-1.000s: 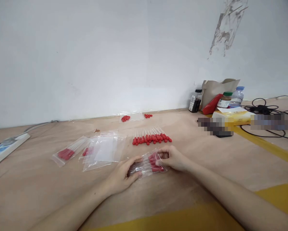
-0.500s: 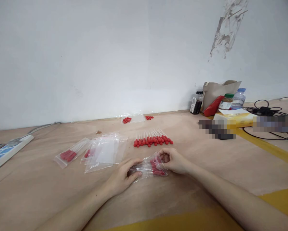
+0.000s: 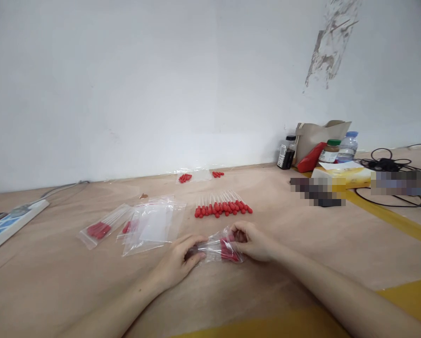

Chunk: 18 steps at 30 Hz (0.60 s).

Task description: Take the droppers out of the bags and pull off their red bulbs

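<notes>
Both my hands hold one small clear plastic bag filled with red-bulbed glass droppers, low over the wooden surface. My left hand grips its left end with curled fingers. At the bag's right end my right hand pinches the mouth, where the red bulbs sit. Just beyond the bag lies a row of several loose droppers with red bulbs toward me.
To the left lie a filled dropper bag and a pile of clear bags. Red bulbs sit near the wall. A power strip is far left. Bottles, a paper bag and black cables crowd the back right.
Both hands stay on the bag, which has flattened and dropped slightly toward the surface; the view has shifted a little.
</notes>
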Tool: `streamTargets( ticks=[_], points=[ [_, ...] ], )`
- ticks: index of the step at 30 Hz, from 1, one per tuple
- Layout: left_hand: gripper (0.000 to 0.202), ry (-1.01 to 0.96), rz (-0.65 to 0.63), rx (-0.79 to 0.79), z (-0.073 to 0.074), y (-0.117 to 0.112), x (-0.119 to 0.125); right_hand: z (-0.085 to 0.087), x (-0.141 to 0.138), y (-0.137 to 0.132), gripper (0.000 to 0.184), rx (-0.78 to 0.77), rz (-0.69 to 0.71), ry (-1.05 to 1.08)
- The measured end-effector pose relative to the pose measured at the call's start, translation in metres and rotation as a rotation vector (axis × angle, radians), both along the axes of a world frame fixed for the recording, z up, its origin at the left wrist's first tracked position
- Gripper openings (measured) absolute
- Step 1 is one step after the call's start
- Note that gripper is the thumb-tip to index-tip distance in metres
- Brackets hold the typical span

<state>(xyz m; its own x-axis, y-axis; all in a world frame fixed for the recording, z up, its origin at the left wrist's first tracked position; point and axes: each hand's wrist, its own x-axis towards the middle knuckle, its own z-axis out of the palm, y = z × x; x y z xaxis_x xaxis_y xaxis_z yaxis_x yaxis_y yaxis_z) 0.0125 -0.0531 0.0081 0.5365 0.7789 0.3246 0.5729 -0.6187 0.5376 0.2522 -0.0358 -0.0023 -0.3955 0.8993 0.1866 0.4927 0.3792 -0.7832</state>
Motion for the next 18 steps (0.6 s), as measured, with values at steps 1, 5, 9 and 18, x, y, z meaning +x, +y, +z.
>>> streamTargets(
  ticks=[1, 5, 9, 18],
  points=[
    [0.025, 0.0, -0.003, -0.001, 0.0, 0.0, 0.0, 0.001, 0.0, -0.001, 0.016, -0.011, 0.014, 0.005],
    [0.025, 0.0, -0.018, -0.02, 0.0, 0.0, -0.001, 0.007, 0.001, -0.002, 0.016, -0.066, 0.048, -0.02],
    [0.025, 0.0, -0.024, -0.031, 0.0, 0.0, -0.001, 0.013, 0.009, -0.001, 0.017, -0.109, 0.096, -0.064],
    [0.025, 0.01, -0.026, -0.052, 0.0, 0.001, -0.001, 0.016, 0.024, 0.001, 0.02, -0.134, 0.128, 0.002]
  ],
)
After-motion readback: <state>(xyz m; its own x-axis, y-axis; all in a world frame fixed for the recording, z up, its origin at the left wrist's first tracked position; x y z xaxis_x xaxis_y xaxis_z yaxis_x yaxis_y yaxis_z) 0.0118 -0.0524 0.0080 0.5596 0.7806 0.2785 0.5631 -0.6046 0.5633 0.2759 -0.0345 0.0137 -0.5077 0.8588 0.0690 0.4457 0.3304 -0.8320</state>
